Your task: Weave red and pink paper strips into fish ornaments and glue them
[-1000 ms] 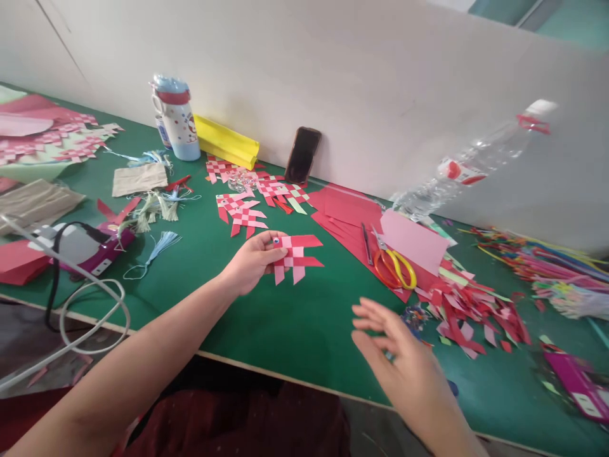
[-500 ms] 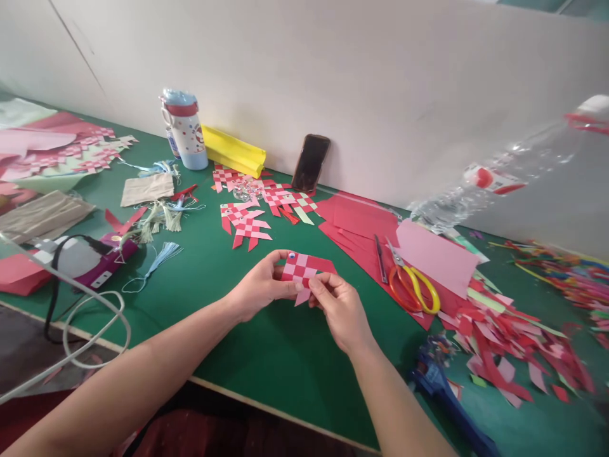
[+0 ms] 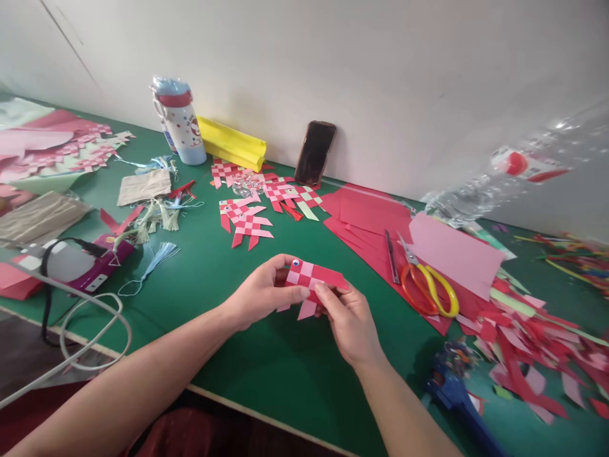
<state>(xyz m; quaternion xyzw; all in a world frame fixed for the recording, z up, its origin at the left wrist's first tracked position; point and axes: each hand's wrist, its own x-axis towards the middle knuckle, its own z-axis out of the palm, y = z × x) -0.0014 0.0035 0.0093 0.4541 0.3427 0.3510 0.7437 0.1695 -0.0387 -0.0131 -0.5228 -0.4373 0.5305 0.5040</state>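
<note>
Both hands hold a woven paper fish [image 3: 304, 274] in red and pink checks, with a googly eye at its upper left. My left hand [image 3: 266, 289] pinches the head end, thumb in front and fingers behind. At the other end, my right hand [image 3: 345, 317] is closed on the tail side, its thumb pressed on the woven strips. Pink strip ends hang below the thumbs. Beyond the hands lie more woven paper fish [image 3: 247, 227] on the green table [image 3: 266, 381]. My fingers hide the back of the held fish.
Scissors [image 3: 431, 285] and a dark pen-like tool [image 3: 391, 257] rest on red paper at right. Nearby are paper scraps [image 3: 528, 355], a blue glue gun [image 3: 457, 393] and a plastic bottle [image 3: 504, 174]. A phone [image 3: 314, 152] leans on the wall; a flask [image 3: 181, 120] stands left.
The fish has turned slightly in my hands, and its eye and checks show more fully. My right thumb has slid along the woven strips. The camera view has shifted a little.
</note>
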